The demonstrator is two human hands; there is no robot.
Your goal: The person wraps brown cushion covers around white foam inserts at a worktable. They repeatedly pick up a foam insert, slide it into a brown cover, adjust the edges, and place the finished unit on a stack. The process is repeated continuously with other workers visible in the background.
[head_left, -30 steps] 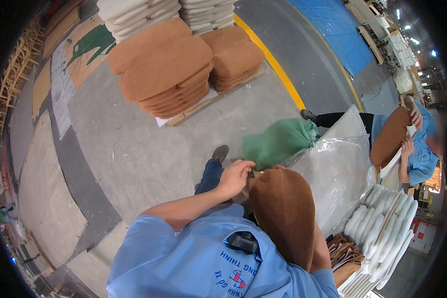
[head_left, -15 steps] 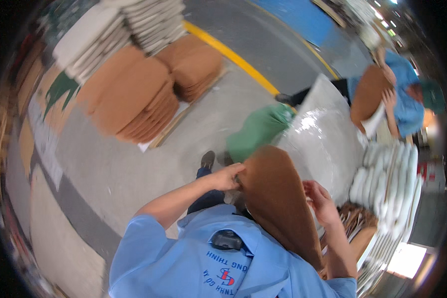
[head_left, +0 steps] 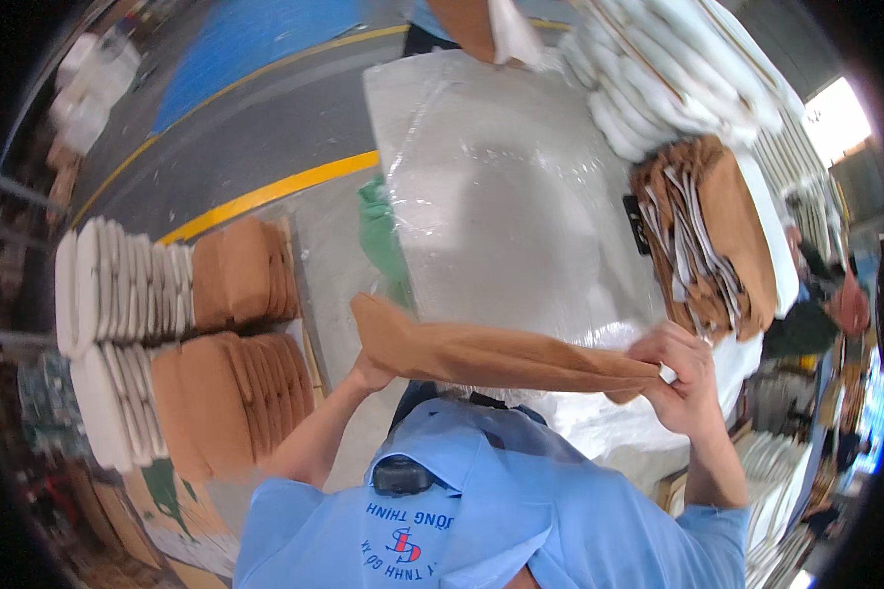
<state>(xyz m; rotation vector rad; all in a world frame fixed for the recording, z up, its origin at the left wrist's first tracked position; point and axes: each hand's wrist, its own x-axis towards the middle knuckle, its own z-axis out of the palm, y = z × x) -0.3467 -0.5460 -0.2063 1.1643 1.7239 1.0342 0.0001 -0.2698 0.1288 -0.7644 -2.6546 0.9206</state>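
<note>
A brown fabric cushion cover [head_left: 501,355] stretches sideways in front of my chest, seen nearly edge-on and creased along its length. My left hand [head_left: 373,371] holds its left end from below, the fingers mostly hidden behind the cloth. At the other end my right hand [head_left: 683,378] is closed on the cover's edge, where a small white bit shows between the fingers. Just beyond the cover lies a table [head_left: 511,236] wrapped in shiny clear plastic. Past my right hand, a pile of folded brown covers [head_left: 702,240] with pale edges sits on the table's right side.
White cushion pads [head_left: 658,74] are stacked at the far right. On the left floor stand stacked brown cushions [head_left: 231,402] and off-white cushions [head_left: 118,285]. A green sack [head_left: 381,236] touches the table's left edge. Across the table, a co-worker's brown piece [head_left: 467,27] shows.
My view has swung right, toward the table. The cover has gone from slanting broad-side up to lying sideways, edge-on. My right hand, earlier beside its edge, now grips its right end.
</note>
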